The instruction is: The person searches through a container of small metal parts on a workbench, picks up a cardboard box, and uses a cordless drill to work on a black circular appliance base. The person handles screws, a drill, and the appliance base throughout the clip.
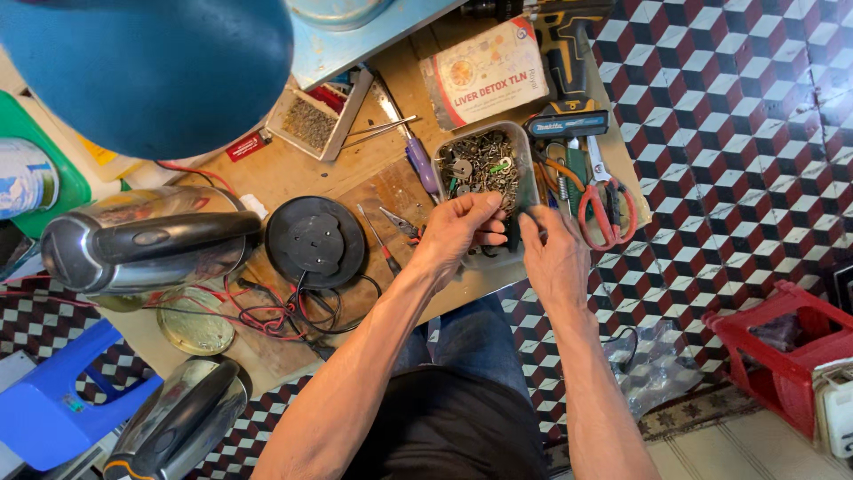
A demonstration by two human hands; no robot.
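A worn wooden table (293,169) fills the frame's centre. On it lie a clear tub of metal parts (484,164) at upper centre, red-handled scissors (604,209) right of it, a black round kettle base (315,242), and a steel kettle (147,240) at left.

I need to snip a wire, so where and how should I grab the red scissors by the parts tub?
Take the red scissors by the handle loops, coming from your near side. The loops point toward you and lie bare, while the blades run away under the other tools.
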